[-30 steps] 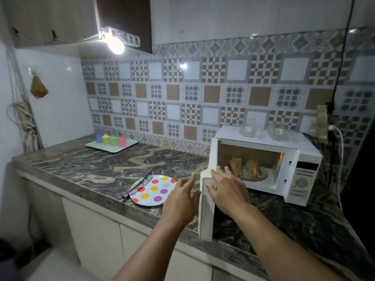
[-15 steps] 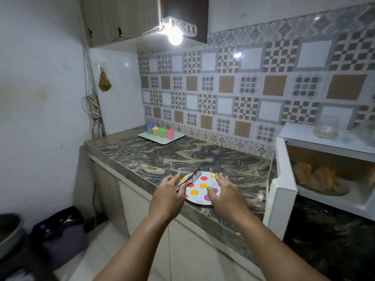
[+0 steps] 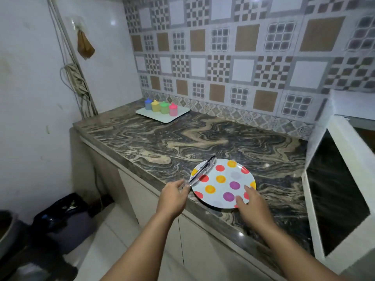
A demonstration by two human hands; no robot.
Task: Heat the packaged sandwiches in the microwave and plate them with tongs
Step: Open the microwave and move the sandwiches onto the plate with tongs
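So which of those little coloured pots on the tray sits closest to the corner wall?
The blue pot: it stands at the left end of the row on the white tray, before the yellow, green and pink ones.

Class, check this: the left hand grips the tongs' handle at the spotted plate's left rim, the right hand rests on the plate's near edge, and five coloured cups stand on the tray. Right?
Not quite. The head view shows four cups on the tray, not five. Left hand, tongs, right hand and plate are as stated.
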